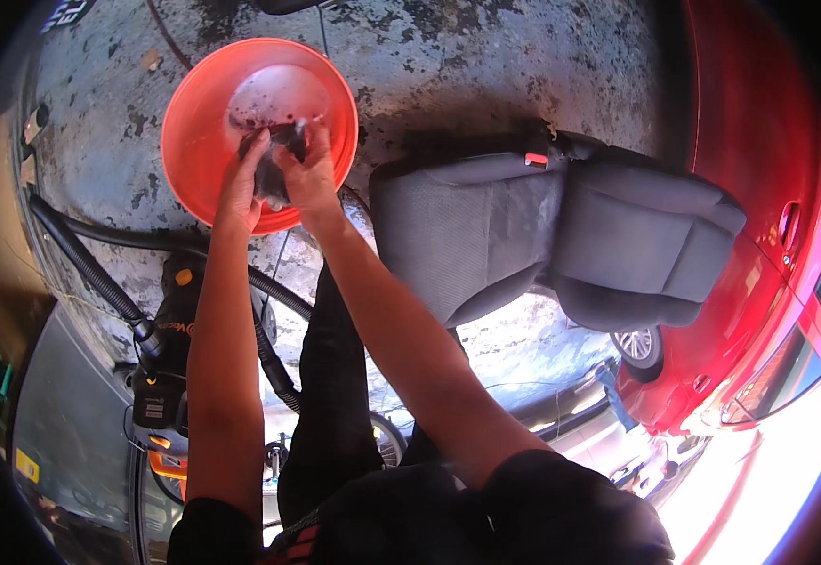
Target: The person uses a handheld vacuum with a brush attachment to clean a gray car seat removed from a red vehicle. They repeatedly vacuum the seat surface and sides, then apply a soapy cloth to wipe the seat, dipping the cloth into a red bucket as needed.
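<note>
An orange bucket (192, 127) stands on the floor at the upper left, with whitish, foamy water (277, 92) in its bottom. Over its near side, both hands grip a dark wet cloth (272, 177) that looks bunched up between them. My left hand (240, 188) is closed on the cloth's left side, thumb and fingers pressed against it. On the other side my right hand (311, 179) is closed round the cloth, its fingers partly blurred. Some suds cling to the fabric and the right fingers.
Right of the bucket lies a dark grey car seat (458, 231) with a red buckle. A red car (745, 311) lines the right side. At the left stand a black vacuum cleaner (170, 348) and its ribbed hose (90, 273). A bicycle wheel (389, 439) shows beside my legs.
</note>
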Demonstrator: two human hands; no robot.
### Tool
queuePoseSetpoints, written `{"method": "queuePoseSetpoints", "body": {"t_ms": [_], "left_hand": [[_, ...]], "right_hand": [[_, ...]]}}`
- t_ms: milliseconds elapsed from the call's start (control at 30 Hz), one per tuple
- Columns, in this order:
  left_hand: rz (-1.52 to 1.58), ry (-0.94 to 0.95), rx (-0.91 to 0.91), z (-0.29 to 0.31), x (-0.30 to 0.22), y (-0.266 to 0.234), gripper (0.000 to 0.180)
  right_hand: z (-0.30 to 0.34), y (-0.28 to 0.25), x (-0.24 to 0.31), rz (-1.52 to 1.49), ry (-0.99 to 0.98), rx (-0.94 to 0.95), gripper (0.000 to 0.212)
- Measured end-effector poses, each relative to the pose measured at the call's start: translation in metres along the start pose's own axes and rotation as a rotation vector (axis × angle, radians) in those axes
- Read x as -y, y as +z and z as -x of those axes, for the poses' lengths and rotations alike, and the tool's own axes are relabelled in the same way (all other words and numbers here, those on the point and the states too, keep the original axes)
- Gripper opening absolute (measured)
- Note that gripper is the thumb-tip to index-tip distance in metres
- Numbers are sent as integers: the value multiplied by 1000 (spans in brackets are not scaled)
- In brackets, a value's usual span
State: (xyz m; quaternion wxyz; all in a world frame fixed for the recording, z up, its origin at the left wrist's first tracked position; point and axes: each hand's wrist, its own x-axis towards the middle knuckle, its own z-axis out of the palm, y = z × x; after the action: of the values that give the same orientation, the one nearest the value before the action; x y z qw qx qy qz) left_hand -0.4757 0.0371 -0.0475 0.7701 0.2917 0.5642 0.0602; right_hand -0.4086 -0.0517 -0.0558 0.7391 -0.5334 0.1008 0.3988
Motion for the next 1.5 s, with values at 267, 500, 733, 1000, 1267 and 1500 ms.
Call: {"method": "queuePoseSetpoints", "body": {"t_ms": [267, 500, 733, 1000, 1267, 1500], "left_hand": [[-379, 445, -144, -14, 34, -15, 29], [-816, 626, -374, 13, 48, 3, 36], [-908, 729, -394, 18, 63, 12, 33], [-671, 752, -381, 25, 51, 18, 31], [-783, 470, 335, 58, -16, 155, 77], [-1052, 366, 854, -54, 86, 214, 94]], "right_hand": [[29, -41, 49, 659, -93, -46, 46], [-17, -271, 170, 1398, -278, -963, 92], [-51, -368, 251, 1885, -146, -419, 58], [-41, -389, 285, 1995, 59, -470, 92], [-7, -459, 183, 1713, -35, -560, 96], [-27, -425, 89, 1606, -162, -884, 75]]}}
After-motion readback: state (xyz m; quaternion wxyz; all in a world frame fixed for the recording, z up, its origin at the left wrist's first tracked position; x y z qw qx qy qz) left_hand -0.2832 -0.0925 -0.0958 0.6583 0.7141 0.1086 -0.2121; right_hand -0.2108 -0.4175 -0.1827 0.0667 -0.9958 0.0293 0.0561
